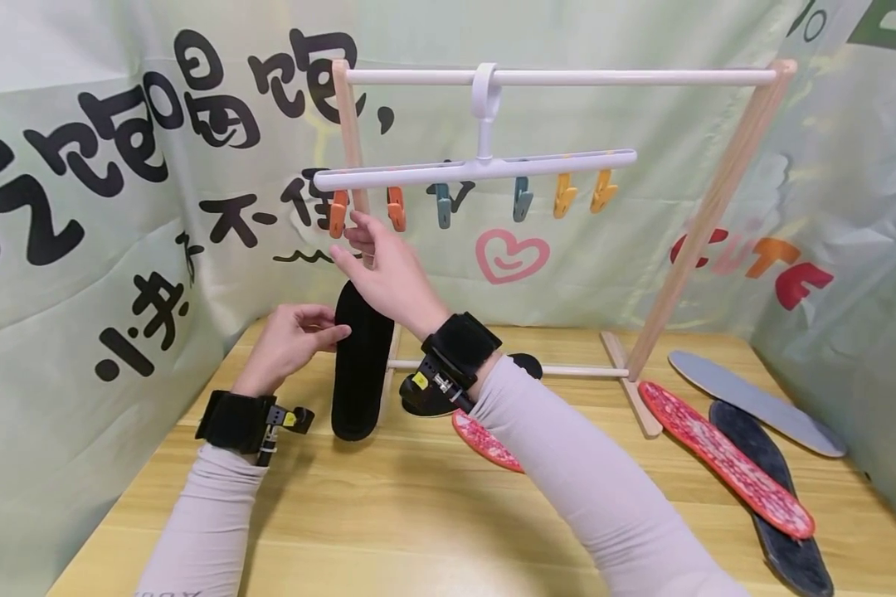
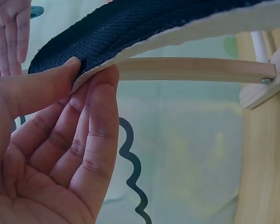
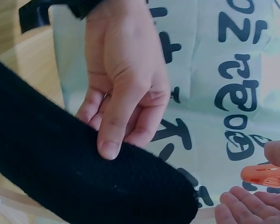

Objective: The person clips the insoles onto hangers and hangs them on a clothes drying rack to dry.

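My left hand pinches the side edge of a black insole, thumb on its dark face and fingers behind. The insole hangs upright, and its pale underside edge shows in the left wrist view. Higher up, my right hand reaches toward an orange clothespin at the left end of a white hanger. In the right wrist view that clothespin appears between the parted thumb and fingers. A second orange clothespin hangs just beyond the fingertips.
The hanger hooks over the top bar of a wooden rack; teal clothespins and yellow clothespins hang along it. Red-patterned insoles, a grey insole and a dark insole lie at right. Another black insole lies behind my right forearm.
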`<action>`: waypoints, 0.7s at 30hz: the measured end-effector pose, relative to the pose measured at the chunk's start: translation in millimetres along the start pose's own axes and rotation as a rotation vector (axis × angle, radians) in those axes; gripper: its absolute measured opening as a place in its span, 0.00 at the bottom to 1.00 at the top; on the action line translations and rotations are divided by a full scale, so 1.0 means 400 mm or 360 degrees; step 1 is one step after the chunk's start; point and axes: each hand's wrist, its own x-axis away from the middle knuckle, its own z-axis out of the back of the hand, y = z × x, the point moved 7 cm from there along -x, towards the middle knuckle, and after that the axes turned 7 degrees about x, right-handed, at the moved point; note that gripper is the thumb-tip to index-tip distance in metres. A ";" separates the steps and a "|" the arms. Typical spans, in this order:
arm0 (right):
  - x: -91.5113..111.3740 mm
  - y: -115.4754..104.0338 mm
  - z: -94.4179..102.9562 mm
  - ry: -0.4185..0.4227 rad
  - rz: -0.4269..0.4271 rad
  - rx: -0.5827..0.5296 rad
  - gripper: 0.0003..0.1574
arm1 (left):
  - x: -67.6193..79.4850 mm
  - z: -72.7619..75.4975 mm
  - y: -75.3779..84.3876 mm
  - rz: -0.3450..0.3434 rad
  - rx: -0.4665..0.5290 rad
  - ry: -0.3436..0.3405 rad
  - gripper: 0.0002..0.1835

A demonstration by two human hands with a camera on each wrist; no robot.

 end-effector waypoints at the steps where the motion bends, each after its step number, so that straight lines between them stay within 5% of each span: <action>1: -0.003 0.000 -0.002 -0.0003 -0.0007 0.0009 0.39 | 0.001 0.002 0.002 -0.0004 0.0000 0.0003 0.18; 21: -0.059 -0.007 -0.003 0.0133 -0.0060 -0.0217 0.39 | 0.006 0.013 0.013 -0.0035 -0.0005 0.0012 0.18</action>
